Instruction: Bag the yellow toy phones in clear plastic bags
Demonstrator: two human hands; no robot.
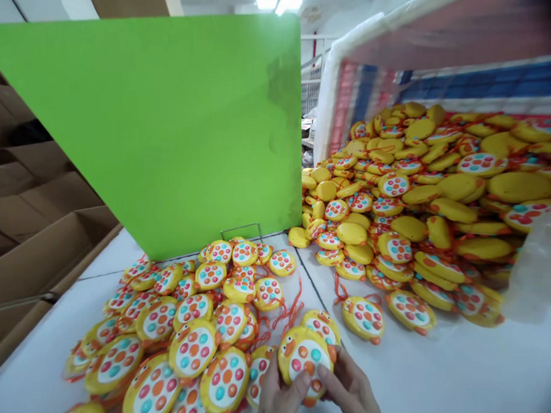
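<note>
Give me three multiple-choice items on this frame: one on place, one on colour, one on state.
1. Where does the big heap of toys lie?
A. right of the board
B. inside the cardboard boxes
C. on the floor

2. What colour is the upright board?
A. red
B. green
C. blue

3. The yellow chick toy at the bottom is
A. lying untouched
B. held by one hand
C. held by both hands

Key: 1 A, the heap spills from a sack right of the board. 2 B, plain green. 3 C, left hand and right hand both grip it.
</note>
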